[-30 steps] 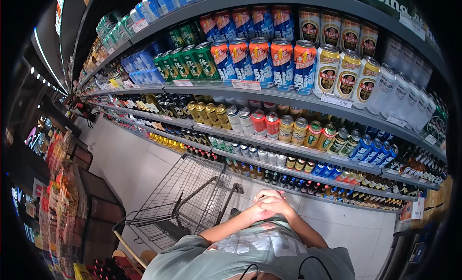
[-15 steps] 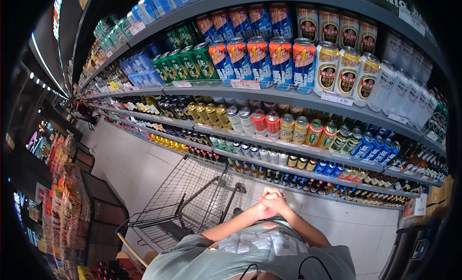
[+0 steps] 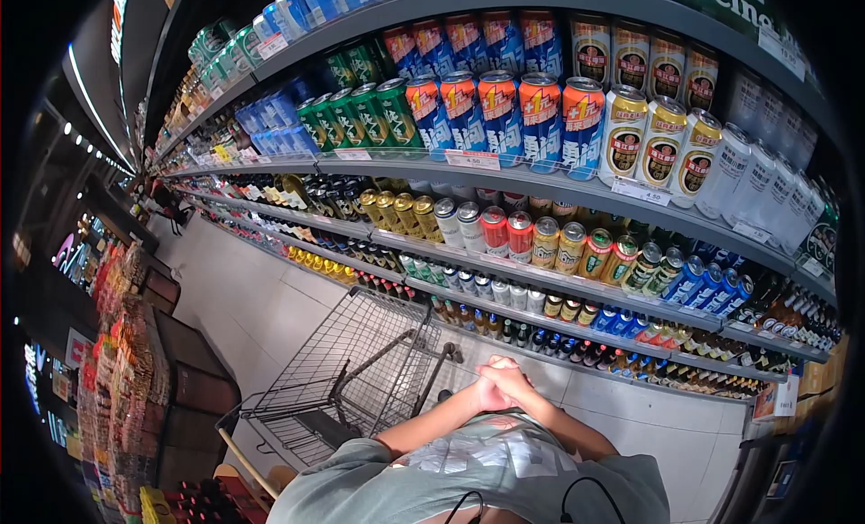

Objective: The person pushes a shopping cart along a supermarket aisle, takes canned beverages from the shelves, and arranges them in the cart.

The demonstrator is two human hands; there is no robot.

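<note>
In front of my belly, my left hand [image 3: 487,395] and my right hand [image 3: 512,381] are clasped together with their fingers folded over each other. Nothing shows between them, though the inner fingers are hidden. Beyond the hands, to the left, stands a wire shopping cart [image 3: 335,366]; neither hand touches it. Ahead rise drink shelves, with orange-and-blue tall cans [image 3: 498,118], green cans [image 3: 394,112] and gold-and-white cans [image 3: 623,132] on an upper level.
Lower shelves carry gold cans [image 3: 421,218], red cans [image 3: 494,230], blue cans [image 3: 685,279] and rows of bottles. Price tags [image 3: 473,160] line the shelf edges. At left, a display of packaged goods [image 3: 126,380] borders the tiled aisle [image 3: 225,294]. A dark figure [image 3: 169,207] is far down the aisle.
The view has shifted slightly, so the upper shelf's cans sit a little further right. My hands stay clasped, with the fingers a bit flatter. The cart has barely changed position.
</note>
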